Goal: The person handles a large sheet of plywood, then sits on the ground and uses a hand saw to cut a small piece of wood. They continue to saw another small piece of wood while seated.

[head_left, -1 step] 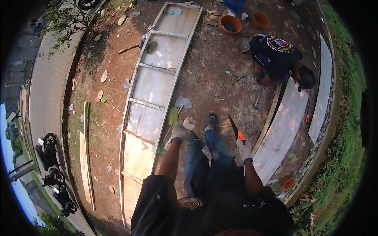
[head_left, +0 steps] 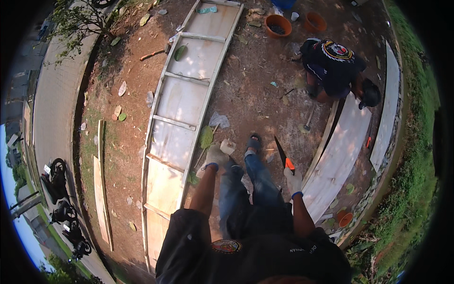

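My right hand [head_left: 294, 181], in a pale work glove with a blue cuff, is closed around the handle of a handsaw [head_left: 281, 152]. The saw has an orange and black grip, and its dark tapered blade points forward and to the left. My left hand [head_left: 216, 155], gloved too, hangs beside my left leg. Just past it shows a small whitish block-like object [head_left: 228, 146]; whether the hand touches it I cannot tell, and the fingers are not clearly seen. On the left lies a long wooden frame [head_left: 195, 127] with crosspieces and pale panels.
To the right, a co-worker [head_left: 336, 66] bends over a long pale board [head_left: 338, 158]. A hammer [head_left: 308, 120] lies on the dirt between us. Two orange basins [head_left: 278, 26] stand at the back. Narrow planks [head_left: 102, 189] lie far left, near parked motorcycles [head_left: 60, 180] on the road.
The view has shifted very slightly, so the frame and ground sit a little further left. Both hands keep their pose, and the saw stays in my right hand.
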Motion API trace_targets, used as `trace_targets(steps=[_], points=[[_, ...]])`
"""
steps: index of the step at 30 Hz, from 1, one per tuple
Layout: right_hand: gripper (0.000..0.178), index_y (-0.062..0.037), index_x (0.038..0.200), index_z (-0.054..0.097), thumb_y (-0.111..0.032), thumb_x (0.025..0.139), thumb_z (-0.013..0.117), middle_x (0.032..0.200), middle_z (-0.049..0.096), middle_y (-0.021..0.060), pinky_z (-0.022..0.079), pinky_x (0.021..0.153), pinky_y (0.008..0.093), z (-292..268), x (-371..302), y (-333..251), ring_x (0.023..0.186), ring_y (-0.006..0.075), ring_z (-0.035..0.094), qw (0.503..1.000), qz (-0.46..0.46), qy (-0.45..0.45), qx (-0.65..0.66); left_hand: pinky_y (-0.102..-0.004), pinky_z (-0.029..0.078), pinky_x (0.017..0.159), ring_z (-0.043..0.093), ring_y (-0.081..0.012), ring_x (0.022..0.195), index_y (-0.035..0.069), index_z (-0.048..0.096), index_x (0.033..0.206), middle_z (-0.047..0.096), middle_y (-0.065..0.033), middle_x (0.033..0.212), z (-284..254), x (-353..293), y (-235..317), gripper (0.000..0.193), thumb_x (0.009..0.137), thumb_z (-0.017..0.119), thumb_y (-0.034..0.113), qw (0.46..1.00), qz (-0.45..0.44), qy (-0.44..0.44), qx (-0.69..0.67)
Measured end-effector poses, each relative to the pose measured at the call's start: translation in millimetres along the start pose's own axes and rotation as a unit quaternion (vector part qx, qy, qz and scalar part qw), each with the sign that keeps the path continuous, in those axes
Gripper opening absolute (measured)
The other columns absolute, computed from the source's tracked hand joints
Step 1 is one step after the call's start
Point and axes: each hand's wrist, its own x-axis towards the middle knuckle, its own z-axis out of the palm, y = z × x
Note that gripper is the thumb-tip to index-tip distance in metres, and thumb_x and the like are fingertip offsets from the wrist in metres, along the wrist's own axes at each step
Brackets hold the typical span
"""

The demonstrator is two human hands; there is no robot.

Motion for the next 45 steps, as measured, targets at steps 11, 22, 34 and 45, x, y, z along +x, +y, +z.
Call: trace_targets(steps=[11, 22, 34, 45], points=[[0.023, 0.0010, 0.092, 0.066, -0.022, 0.092, 0.069, 0.070, 0.056, -0.0032, 0.041, 0.057, 0.0283, 82.9, 61.8, 68.7, 0.064, 0.0067, 0.050, 0.998, -0.042, -0.003, 0.037, -0.0447, 0.057, 0.084, 0.070, -0.0398, 0.096, 0.004, 0.072, 0.098, 0.073, -0.0229, 0.096, 150.8, 132.4, -110.6, 0.034, 0.071, 0.074, 0.023, 0.981, 0.083, -0.045, 0.168], [0.032, -0.0013, 0.095, 0.065, -0.033, 0.094, 0.071, 0.071, 0.059, 0.0012, 0.044, 0.056, 0.0285, 91.7, 40.8, 90.2, 0.060, 0.0076, 0.053, 0.991, 0.050, -0.122, 0.002, -0.0405, 0.058, 0.083, 0.070, -0.0324, 0.104, 0.006, 0.068, 0.121, 0.070, -0.0191, 0.114, 188.3, 21.6, -134.8, 0.052, 0.075, 0.073, 0.029, 0.977, 0.029, -0.053, 0.206], [0.033, -0.0046, 0.094, 0.056, -0.035, 0.100, 0.067, 0.063, 0.054, 0.0014, 0.039, 0.046, 0.0293, 39.1, 90.7, 37.6, 0.048, 0.0127, 0.050, 0.920, -0.070, -0.260, -0.285, -0.0438, 0.055, 0.091, 0.069, -0.0315, 0.109, 0.010, 0.067, 0.119, 0.072, -0.0143, 0.110, 239.0, -155.5, -111.1, 0.050, 0.073, 0.075, 0.030, 0.973, -0.228, -0.032, -0.016], [0.023, -0.0056, 0.096, 0.063, -0.028, 0.100, 0.065, 0.068, 0.058, -0.0007, 0.036, 0.047, 0.0274, 83.6, 21.2, 30.3, 0.051, 0.0082, 0.049, 0.843, -0.155, -0.315, -0.406, -0.0458, 0.057, 0.091, 0.069, -0.0369, 0.107, 0.005, 0.063, 0.118, 0.068, -0.0215, 0.113, 328.0, -335.9, -166.3, 0.057, 0.069, 0.077, 0.028, 0.817, -0.447, 0.178, -0.318]])
